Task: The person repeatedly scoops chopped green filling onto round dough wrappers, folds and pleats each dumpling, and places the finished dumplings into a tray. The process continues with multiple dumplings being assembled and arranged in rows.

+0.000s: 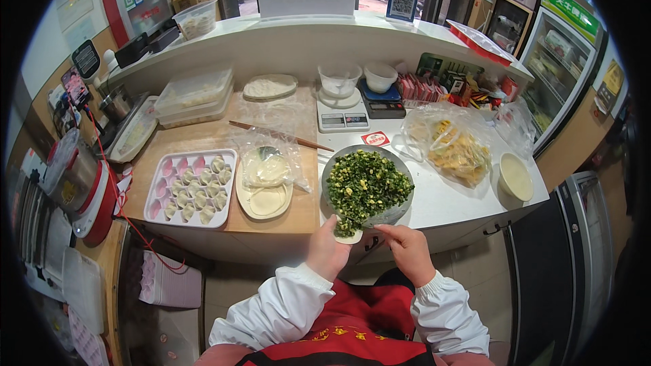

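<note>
My left hand [328,248] holds a round dough wrapper [350,238] with chopped green filling on it, at the near rim of a metal bowl [405,207]. The bowl holds chopped greens with yellow bits [368,180]. My right hand [409,251] is closed on a thin utensil whose tip is at the filling; its kind is hard to tell. Left of the bowl, dough wrappers [264,202] lie on an oval plate, partly under a clear plastic bag [269,165]. Farther left, a white compartment tray [152,208] carries several folded dumplings [206,193], and some of its pink compartments show bare.
A wooden rolling pin [279,135] lies behind the wrappers. Behind the bowl stand a white kitchen scale [344,121] and a dark scale [384,108]. A bag of yellow food [457,152] and a pale bowl [515,177] are at the right, lidded plastic boxes [196,94] at the back left.
</note>
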The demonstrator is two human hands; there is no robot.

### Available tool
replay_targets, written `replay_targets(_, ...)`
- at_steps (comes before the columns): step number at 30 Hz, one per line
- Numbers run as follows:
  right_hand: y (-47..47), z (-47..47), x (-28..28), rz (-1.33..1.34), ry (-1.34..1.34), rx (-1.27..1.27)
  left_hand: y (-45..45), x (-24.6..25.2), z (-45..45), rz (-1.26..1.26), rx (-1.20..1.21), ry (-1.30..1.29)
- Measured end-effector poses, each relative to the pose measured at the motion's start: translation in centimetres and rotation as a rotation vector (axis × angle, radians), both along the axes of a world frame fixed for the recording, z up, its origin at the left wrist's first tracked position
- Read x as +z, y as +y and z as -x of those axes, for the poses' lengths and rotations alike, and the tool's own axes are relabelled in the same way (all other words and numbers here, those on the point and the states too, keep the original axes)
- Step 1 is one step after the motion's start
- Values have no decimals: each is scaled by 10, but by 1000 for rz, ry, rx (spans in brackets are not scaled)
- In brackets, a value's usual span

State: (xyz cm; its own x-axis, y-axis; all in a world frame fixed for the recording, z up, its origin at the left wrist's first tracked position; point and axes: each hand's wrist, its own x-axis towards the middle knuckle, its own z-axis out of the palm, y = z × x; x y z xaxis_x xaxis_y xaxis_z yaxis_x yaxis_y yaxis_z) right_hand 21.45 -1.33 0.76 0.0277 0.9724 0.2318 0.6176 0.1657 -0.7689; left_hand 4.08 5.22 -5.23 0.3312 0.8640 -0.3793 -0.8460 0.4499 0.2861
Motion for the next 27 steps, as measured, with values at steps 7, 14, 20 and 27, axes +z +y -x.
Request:
replay_targets(7, -8, 5, -19, 54, 201, -58, -2, 0, -2, 24, 29, 22)
replay_targets(14, -30, 22, -24, -102, 116, -50, -12, 0, -5, 24, 58, 32)
replay_targets(20, -44, 33, -38, -253, -126, -69, -20, -2, -2, 29, 35, -13)
replay_targets(27, -55, 38, -53, -275, -378, -58, -23, -4, -1, 120, 98, -53)
